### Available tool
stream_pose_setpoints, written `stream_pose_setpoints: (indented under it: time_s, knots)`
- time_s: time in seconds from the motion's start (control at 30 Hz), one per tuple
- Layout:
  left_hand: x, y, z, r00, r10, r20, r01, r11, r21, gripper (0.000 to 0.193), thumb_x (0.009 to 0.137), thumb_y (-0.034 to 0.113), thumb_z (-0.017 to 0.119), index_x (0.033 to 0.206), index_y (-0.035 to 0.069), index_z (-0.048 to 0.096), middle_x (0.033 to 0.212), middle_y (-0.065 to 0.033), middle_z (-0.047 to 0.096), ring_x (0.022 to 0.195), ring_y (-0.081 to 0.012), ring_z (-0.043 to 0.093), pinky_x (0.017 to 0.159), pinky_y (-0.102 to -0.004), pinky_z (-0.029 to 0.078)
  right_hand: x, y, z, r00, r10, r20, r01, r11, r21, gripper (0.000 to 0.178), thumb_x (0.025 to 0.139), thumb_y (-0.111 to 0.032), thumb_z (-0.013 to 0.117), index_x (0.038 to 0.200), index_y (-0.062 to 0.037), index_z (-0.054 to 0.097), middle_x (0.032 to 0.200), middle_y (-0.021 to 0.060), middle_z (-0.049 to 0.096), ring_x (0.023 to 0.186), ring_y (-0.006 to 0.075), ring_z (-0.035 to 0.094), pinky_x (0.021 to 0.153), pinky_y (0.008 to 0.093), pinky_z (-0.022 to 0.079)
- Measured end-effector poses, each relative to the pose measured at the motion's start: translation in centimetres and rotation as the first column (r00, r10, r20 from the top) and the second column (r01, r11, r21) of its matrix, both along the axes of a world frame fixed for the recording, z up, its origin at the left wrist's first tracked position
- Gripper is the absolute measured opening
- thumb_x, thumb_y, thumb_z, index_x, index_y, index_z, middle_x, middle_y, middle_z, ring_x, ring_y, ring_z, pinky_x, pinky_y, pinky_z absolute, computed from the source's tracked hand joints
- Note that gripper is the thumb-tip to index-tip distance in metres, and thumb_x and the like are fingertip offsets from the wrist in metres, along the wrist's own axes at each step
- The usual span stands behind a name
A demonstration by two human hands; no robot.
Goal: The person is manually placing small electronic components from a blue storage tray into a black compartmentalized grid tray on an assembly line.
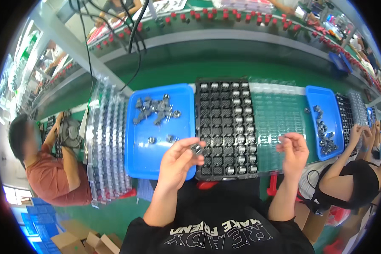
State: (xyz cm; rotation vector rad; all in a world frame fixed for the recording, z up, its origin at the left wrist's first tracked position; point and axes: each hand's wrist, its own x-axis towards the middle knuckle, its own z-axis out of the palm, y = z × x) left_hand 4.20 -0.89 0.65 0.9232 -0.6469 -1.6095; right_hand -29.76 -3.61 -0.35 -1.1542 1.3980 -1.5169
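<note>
Between the thumb and fingers of my left hand (178, 161) is a small dark metallic part (196, 149), close to the left edge of a black compartment tray (216, 141). Silvery cylindrical parts (250, 149) fill the tray's right columns and far row; many left cells hold none. To the left, a blue bin (135, 163) carries a cluster of dark grey parts (158, 109) and a few loose ones. My right hand (294, 154) is raised over a clear plastic tray (279, 114), its fingers drawn together in a pinch. Whatever small thing its fingertips may hold is too faint to name.
Stacked clear trays (108, 148) stand left of the bin. Another blue bin (332, 112) with parts lies to the right. Co-workers sit on both sides. Black cables (133, 38) hang overhead, and beyond runs a line with red pieces (237, 17).
</note>
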Motion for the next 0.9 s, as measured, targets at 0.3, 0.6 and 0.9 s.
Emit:
stream_pose_setpoints:
  time_s: [0.3, 0.6, 0.9]
  knots:
    - [-2.4, 0.1, 1.2, 0.997, -0.076, 0.009, 0.075, 0.963, -0.258, 0.041, 0.100, 0.020, 0.070, 0.131, -0.003, 0.057, 0.122, -0.0150, 0.068, 0.103, -0.0215, 0.070, 0.089, -0.0373, 0.061, 12.0, 1.3, 5.4, 0.881, 0.411, -0.233, -0.460, 0.860, -0.220, 0.025, 0.081, 0.006, 0.081, 0.105, 0.0008, 0.074, 0.101, 0.0124, 0.074, 0.088, 0.0174, 0.073, 0.075, 0.0281, 0.061]
    - [-2.3, 0.7, 2.3, 0.999, -0.025, 0.023, 0.031, 0.948, -0.317, 0.044, 0.098, 0.020, 0.074, 0.131, -0.006, 0.060, 0.124, -0.0124, 0.069, 0.111, -0.0177, 0.067, 0.097, -0.0325, 0.053, 13.8, 0.5, 6.4, 0.810, 0.262, -0.525, -0.484, 0.804, -0.346, 0.033, 0.072, -0.004, 0.090, 0.103, -0.0036, 0.078, 0.092, 0.0101, 0.074, 0.081, 0.0217, 0.071, 0.071, 0.0306, 0.058]
    - [-1.8, 1.7, 1.8, 0.997, -0.035, 0.064, 0.052, 0.955, -0.293, 0.042, 0.095, 0.013, 0.076, 0.129, -0.006, 0.061, 0.122, -0.0135, 0.069, 0.113, -0.0201, 0.067, 0.098, -0.0340, 0.054, 13.7, 1.1, 6.1, 0.772, 0.226, -0.594, -0.502, 0.790, -0.352, 0.033, 0.073, -0.011, 0.090, 0.103, -0.0052, 0.079, 0.091, 0.0091, 0.074, 0.080, 0.0216, 0.071, 0.068, 0.0306, 0.059]
